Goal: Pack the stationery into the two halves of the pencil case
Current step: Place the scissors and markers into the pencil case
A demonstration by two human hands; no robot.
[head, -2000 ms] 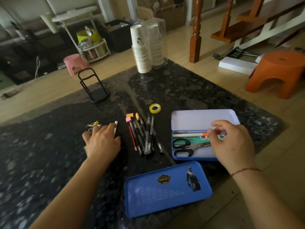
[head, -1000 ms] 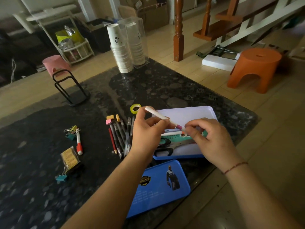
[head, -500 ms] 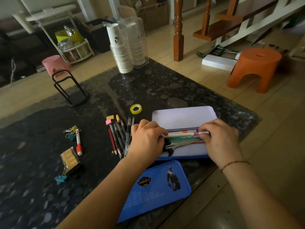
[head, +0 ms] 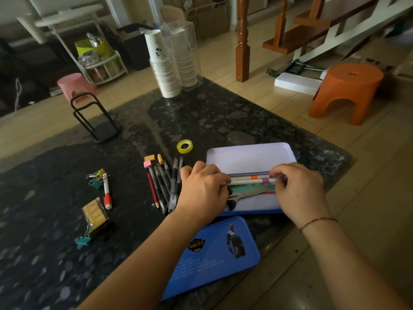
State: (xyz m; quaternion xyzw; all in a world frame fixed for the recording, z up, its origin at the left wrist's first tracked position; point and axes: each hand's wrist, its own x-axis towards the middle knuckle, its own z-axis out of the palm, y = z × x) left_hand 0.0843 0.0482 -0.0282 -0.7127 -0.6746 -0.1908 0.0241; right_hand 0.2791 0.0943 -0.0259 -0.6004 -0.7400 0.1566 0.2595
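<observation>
Lying now in case (head: 250, 157): pink-banded pen (head: 252, 181); hands (head: 299, 191) holding.

The left hand (head: 202, 191) covered the scissors' (head: 248, 194) handles and the near ends of both markers (head: 250, 179). The right hand (head: 298, 191) hid their far ends. Print on the blue lid (head: 212, 258) was too small to read.
</observation>
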